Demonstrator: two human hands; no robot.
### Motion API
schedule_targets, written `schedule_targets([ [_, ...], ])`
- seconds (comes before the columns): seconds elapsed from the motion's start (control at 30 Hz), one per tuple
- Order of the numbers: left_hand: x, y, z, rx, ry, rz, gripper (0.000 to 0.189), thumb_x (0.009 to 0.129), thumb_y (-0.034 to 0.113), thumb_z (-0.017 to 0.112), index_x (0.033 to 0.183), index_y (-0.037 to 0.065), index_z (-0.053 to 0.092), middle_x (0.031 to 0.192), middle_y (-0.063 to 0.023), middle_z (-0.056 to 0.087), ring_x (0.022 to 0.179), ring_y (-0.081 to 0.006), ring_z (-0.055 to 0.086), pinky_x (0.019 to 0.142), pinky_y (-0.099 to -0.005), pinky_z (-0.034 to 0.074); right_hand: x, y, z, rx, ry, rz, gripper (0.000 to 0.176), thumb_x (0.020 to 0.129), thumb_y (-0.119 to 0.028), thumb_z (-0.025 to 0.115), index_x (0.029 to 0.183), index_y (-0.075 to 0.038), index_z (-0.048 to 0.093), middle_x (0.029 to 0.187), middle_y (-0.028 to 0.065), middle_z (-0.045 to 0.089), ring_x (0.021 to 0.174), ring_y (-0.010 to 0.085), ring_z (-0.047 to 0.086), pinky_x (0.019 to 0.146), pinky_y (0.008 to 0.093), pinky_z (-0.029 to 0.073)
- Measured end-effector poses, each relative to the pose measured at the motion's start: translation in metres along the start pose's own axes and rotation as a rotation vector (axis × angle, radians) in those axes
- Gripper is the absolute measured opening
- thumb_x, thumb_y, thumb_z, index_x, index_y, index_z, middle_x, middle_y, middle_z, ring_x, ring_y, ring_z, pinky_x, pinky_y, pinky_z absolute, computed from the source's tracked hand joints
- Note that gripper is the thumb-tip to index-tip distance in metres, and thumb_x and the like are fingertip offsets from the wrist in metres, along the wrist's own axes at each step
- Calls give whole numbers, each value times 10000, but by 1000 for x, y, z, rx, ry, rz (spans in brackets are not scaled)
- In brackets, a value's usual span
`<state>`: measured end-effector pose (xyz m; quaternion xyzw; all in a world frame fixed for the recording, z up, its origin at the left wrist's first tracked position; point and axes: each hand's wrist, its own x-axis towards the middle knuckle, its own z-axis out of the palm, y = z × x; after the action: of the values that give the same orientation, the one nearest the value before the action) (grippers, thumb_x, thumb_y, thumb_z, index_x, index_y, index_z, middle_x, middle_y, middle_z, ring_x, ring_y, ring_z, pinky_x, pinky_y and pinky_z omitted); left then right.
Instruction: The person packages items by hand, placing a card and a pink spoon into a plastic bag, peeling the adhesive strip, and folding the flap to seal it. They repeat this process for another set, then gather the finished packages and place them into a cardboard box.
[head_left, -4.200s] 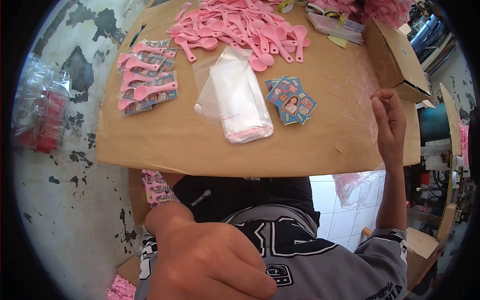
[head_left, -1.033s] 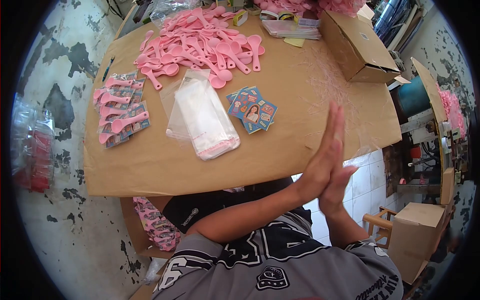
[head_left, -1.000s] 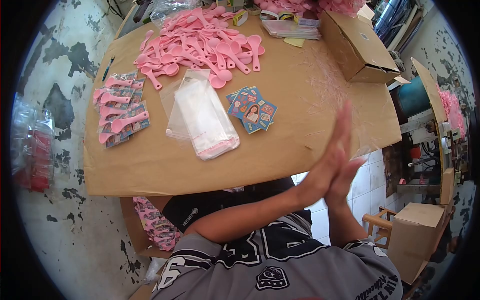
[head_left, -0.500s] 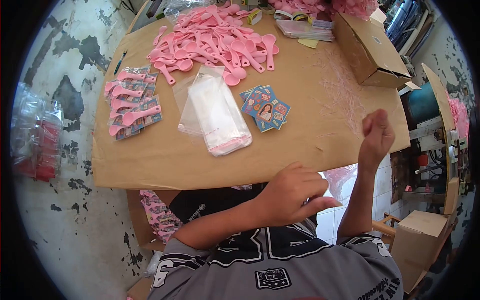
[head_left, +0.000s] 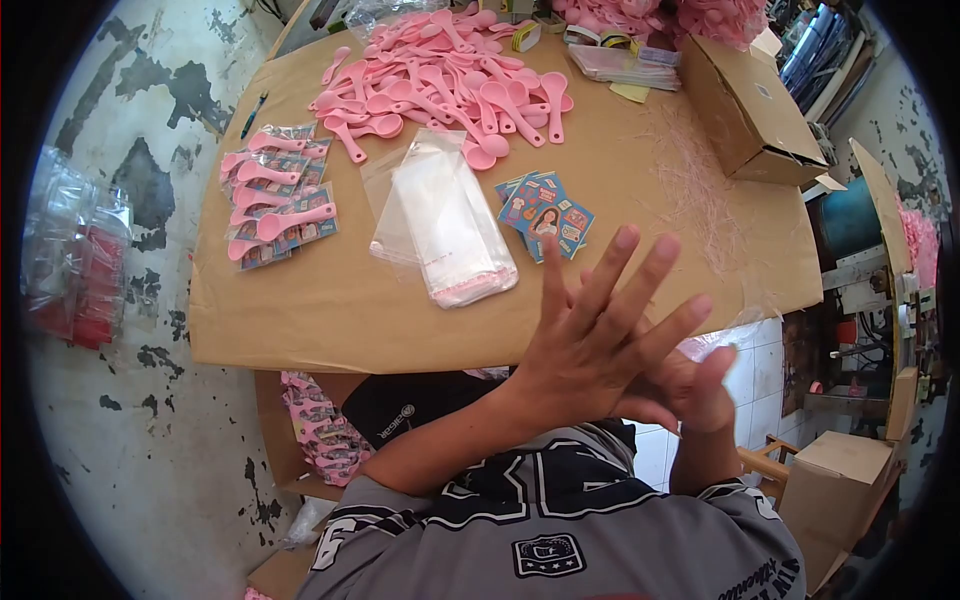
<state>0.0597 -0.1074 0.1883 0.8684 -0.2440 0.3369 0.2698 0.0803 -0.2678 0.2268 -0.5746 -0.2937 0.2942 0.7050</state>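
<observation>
My left hand (head_left: 585, 360) is raised over the table's near edge, its fingers spread wide and nothing in it. Behind it, and partly covered by it, is my right hand (head_left: 702, 392); its thumb stretches out and most of its fingers are hidden. The two hands overlap and appear to touch. Just beyond the left fingertips lies a small stack of blue printed cards (head_left: 548, 217). To their left rests a pile of clear plastic bags (head_left: 455, 225). Packed pink spoons with cards (head_left: 285, 200) lie at the table's left, and a large heap of loose pink spoons (head_left: 430, 85) at the back.
Brown paper covers the table (head_left: 330, 310). A cardboard box (head_left: 750, 110) stands at its right back, near pink shreds (head_left: 690, 190), tape rolls (head_left: 600, 38) and a bag packet (head_left: 625, 68). A pen (head_left: 254, 115) lies far left. Below, a carton holds packed spoons (head_left: 322, 430).
My right hand has come down and left from a raised, closed pose to behind my left hand. My left hand has risen and spread its fingers. The view has shifted slightly.
</observation>
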Motion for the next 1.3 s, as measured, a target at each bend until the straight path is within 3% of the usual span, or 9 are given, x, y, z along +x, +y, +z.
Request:
schedule_targets([
  [0.1,0,-8,-14,-72,50,-100,1051,801,903,429,1611,233,395,1679,-251,273,1579,-457,199,1218,-732,48,-10,-10,-36,264,-245,-61,1081,1021,-783,81,1494,93,503,1458,325,564,1404,388,541,1191,439,390],
  [0.13,5,-12,-21,-165,137,-137,1057,800,907,454,1554,167,490,1601,-242,402,1510,-425,352,1221,-662,196,-6,-11,-46,-1,-166,-178,1260,935,-873,10,1247,148,680,1191,350,700,1064,419,726,978,462,545],
  [0.27,7,-28,-65,-898,-51,-164,1176,787,969,351,1413,6,604,1380,-245,589,1289,-385,566,1118,-507,415,-21,19,-90,-96,338,-389,878,1132,-563,172,990,88,743,693,105,640,562,177,518,610,279,418],
  [0.4,8,-5,-88,-1738,-130,-15,1260,815,980,183,1277,-92,656,1223,-288,657,1136,-394,648,1002,-481,512,10,11,-48,-523,785,-249,450,1155,-302,403,1178,30,706,729,35,597,610,84,467,605,198,374],
  [0.57,23,63,-120,-1912,183,-109,1173,835,893,375,1296,-159,617,1276,-405,591,1213,-418,646,984,-450,533,44,28,-36,-641,686,-191,366,1036,-147,642,1382,-34,606,1046,60,634,849,98,552,673,239,446],
  [0.73,28,69,-105,-1828,331,-21,1120,877,869,370,1285,-142,627,1245,-381,606,1187,-425,644,959,-476,544,65,36,-24,-947,651,-119,461,979,-237,727,1373,-25,611,1271,143,602,1038,261,569,799,361,492],
  [1.07,19,10,-103,-1615,184,52,1020,961,823,360,1261,-108,648,1183,-335,635,1137,-440,641,910,-527,565,98,61,-18,-1007,625,-14,423,936,-303,783,1189,10,653,1111,153,628,955,296,625,835,426,510],
  [1.2,-13,-63,-139,-878,-50,-677,566,1021,541,622,1080,-19,679,987,-123,666,857,-263,651,750,-375,526,98,57,-26,-778,699,-22,331,938,-257,791,1055,18,649,996,121,637,798,219,615,735,366,502],
  [1.3,-10,-119,-126,-101,-92,-860,454,975,432,719,1022,-13,645,919,-88,637,803,-213,609,729,-332,481,99,61,-30,-623,712,-45,274,969,-219,759,1020,33,663,930,94,626,731,180,584,684,337,486],
])
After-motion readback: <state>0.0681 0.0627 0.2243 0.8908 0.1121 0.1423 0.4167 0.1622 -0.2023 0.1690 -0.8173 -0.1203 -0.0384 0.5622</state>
